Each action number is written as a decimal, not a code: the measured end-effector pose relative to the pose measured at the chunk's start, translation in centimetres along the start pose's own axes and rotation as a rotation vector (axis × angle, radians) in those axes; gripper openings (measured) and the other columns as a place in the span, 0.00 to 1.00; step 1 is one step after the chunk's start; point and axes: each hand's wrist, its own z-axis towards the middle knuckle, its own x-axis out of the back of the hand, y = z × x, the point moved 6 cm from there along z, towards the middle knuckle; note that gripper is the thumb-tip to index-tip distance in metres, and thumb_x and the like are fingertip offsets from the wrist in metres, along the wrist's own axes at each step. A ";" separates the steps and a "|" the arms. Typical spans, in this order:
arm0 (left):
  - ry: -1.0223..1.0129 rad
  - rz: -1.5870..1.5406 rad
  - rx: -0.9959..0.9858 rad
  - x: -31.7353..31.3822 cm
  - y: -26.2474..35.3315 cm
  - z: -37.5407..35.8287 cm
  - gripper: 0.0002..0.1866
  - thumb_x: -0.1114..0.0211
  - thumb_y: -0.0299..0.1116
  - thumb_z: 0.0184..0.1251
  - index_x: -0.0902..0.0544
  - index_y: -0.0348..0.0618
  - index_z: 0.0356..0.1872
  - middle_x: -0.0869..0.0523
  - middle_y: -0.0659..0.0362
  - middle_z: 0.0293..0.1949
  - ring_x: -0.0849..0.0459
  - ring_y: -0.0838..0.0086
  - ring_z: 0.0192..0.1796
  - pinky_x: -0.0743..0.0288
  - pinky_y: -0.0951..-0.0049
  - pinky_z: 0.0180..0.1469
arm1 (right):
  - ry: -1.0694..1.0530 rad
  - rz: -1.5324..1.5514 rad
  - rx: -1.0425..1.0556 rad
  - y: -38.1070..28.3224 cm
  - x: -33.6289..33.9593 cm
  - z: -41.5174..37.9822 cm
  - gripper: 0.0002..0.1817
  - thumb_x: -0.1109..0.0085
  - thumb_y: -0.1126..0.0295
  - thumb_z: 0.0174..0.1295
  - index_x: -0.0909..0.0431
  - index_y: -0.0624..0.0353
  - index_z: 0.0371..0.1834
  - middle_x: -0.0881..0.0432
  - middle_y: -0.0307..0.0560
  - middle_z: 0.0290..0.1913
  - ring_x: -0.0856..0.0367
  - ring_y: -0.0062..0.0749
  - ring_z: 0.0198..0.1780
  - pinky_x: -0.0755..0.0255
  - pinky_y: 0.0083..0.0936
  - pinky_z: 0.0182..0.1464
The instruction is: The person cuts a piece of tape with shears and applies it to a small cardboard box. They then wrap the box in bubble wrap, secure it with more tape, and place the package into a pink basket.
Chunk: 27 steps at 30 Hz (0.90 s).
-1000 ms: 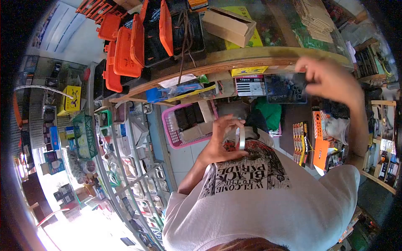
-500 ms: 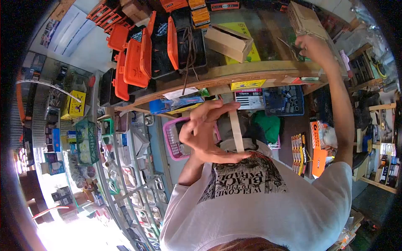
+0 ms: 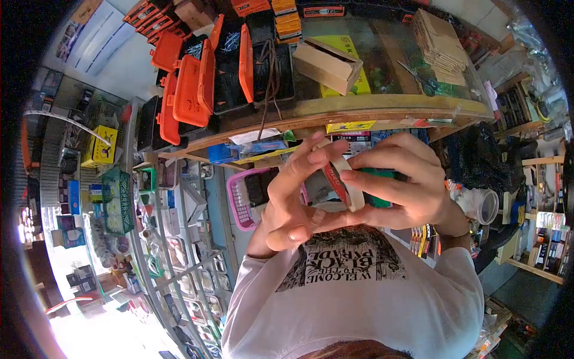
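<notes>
A roll of cream-coloured tape (image 3: 336,181) with a red, printed inner core is held up in front of my chest. My left hand (image 3: 288,194) grips it with fingers at the top and side. From the other side, my right hand (image 3: 412,186) has its fingertips closed on the tape's outer edge. Whether a tape end is lifted cannot be made out. A pair of scissors (image 3: 426,85) lies on the glass counter beyond my right hand, beside a stack of folded cardboard (image 3: 439,48).
The wooden counter edge (image 3: 382,107) runs just beyond my hands. On the counter stand orange-lidded cases (image 3: 194,90) and an open cardboard box (image 3: 327,63). A pink basket (image 3: 240,203) is below at left, near metal shelving (image 3: 179,278). A clear jar (image 3: 483,206) sits at right.
My right hand has let go of the scissors on the counter and come down to the tape roll. The roll has turned in my left hand, showing its red core.
</notes>
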 end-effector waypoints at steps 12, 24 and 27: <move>-0.003 0.059 -0.048 1.5 0.6 -1.1 0.44 0.27 0.46 0.57 0.36 0.44 0.73 0.26 0.33 0.67 0.22 0.40 0.69 0.49 0.35 0.78 | 0.241 -0.026 0.067 -1.0 -2.6 -0.5 0.23 0.16 0.73 0.41 0.16 0.63 0.41 0.11 0.55 0.44 0.11 0.46 0.40 0.13 0.32 0.39; 0.009 0.112 -0.117 3.8 2.2 -2.0 0.40 0.37 0.58 0.62 0.33 0.41 0.69 0.23 0.28 0.63 0.19 0.36 0.65 0.56 0.30 0.78 | 0.362 0.139 0.167 -1.8 -4.2 0.2 0.17 0.21 0.74 0.48 0.14 0.62 0.42 0.10 0.54 0.42 0.08 0.44 0.39 0.10 0.34 0.43; -0.014 0.116 -0.151 4.1 3.4 -2.5 0.40 0.39 0.61 0.64 0.32 0.41 0.68 0.22 0.26 0.62 0.18 0.36 0.65 0.58 0.29 0.78 | 0.320 0.120 0.188 -2.2 -4.2 0.5 0.18 0.21 0.73 0.48 0.13 0.62 0.44 0.10 0.53 0.41 0.07 0.42 0.41 0.10 0.33 0.44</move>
